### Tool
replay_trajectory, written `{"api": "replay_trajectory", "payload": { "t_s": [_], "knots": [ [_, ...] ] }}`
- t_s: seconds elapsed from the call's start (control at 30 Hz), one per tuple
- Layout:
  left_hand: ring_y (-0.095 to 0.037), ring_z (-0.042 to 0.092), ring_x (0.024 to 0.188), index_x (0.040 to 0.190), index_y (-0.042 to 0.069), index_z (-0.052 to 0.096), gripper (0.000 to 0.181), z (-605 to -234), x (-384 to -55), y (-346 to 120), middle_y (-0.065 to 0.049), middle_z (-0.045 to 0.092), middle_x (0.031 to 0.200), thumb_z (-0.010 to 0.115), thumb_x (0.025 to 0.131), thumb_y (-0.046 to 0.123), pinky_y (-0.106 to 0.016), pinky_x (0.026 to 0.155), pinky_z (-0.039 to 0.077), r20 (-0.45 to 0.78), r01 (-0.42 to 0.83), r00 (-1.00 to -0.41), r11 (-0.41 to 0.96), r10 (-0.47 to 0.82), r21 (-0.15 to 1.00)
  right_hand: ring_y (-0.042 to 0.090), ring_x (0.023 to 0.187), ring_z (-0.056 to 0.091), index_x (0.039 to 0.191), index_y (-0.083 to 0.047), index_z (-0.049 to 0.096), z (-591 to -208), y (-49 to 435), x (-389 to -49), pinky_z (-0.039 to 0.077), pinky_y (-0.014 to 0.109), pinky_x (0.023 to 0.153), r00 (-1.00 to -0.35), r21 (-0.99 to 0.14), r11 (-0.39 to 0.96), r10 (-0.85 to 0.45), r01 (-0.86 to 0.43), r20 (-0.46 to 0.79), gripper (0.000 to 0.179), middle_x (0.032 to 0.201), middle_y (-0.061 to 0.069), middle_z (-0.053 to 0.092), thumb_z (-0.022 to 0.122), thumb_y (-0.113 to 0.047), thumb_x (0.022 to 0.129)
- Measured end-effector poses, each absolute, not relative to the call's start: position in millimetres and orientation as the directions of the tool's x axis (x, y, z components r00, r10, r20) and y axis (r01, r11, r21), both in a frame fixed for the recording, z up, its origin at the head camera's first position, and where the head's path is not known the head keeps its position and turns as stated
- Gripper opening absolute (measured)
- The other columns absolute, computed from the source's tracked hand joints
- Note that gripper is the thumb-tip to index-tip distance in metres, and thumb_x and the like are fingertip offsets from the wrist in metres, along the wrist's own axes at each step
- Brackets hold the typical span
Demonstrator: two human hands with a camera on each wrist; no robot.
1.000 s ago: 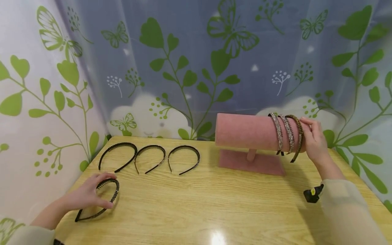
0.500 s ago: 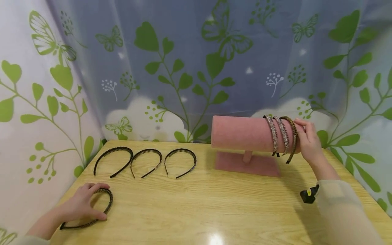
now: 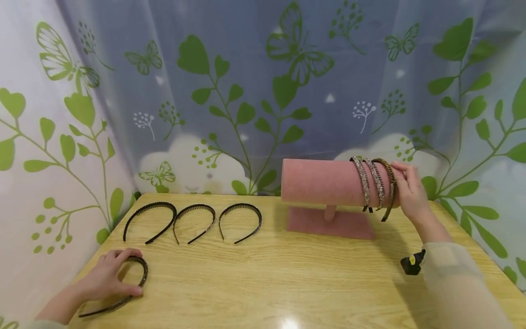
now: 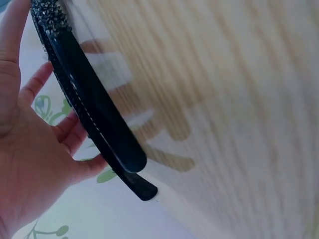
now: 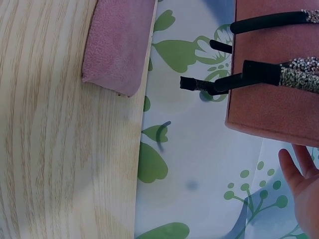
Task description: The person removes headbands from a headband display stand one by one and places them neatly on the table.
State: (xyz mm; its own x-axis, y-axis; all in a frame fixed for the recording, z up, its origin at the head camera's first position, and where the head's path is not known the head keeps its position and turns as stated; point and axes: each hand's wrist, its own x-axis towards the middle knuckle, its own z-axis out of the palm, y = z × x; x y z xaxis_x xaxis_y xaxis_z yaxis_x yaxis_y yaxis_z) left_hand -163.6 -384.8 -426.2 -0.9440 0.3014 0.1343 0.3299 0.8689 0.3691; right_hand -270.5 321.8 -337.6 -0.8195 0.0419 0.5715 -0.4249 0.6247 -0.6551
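my left hand point(image 3: 102, 279) pinches a crystal-studded headband point(image 3: 145, 271); my right hand point(image 3: 413, 196), fingers spread, seems to steady the pink velvet display stand point(image 3: 320, 183).

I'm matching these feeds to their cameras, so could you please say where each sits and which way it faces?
Head: worn on the head, facing forward and down over the light wooden table; the left hand and right hand show.
Left wrist: worn there, facing the curved black glittery headband; that hand's fingers show.
Right wrist: worn there, facing the pink fabric cylinder stand; part of that hand shows.
Shared: head and right wrist views both show the stand and silvery, glittery headbands.
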Motion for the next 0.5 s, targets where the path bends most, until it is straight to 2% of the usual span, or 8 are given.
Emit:
{"api": "replay_trajectory", "payload": {
  "t_s": [0.27,0.5],
  "knots": [
    [-0.047,0.044,0.098,0.119,0.016,0.048,0.074,-425.3,-163.7,-385.8,-0.033,0.049,0.113,0.088,0.064,0.046,-0.057,0.070,0.043,0.126,0.265,-0.964,0.910,0.236,0.318,0.050,0.131,0.029,0.136,0.007,0.039,-338.5,318.2,-269.7,0.018,0.044,0.112,-0.807,-0.644,0.623,0.033,-0.444,0.589,0.043,0.139,0.029,0.034,0.029,-0.024,0.107],
    [-0.049,0.045,0.100,0.118,0.015,0.047,0.071,-426.8,-170.6,-388.2,-0.030,0.054,0.109,0.088,0.066,0.041,-0.057,0.076,0.036,0.164,0.321,-0.946,0.892,0.281,0.320,0.050,0.131,0.029,0.136,0.006,0.039,-338.1,320.1,-269.9,0.019,0.046,0.112,-0.811,-0.647,0.629,0.044,-0.431,0.583,0.043,0.139,0.029,0.034,0.029,-0.025,0.107]
  ]
}}
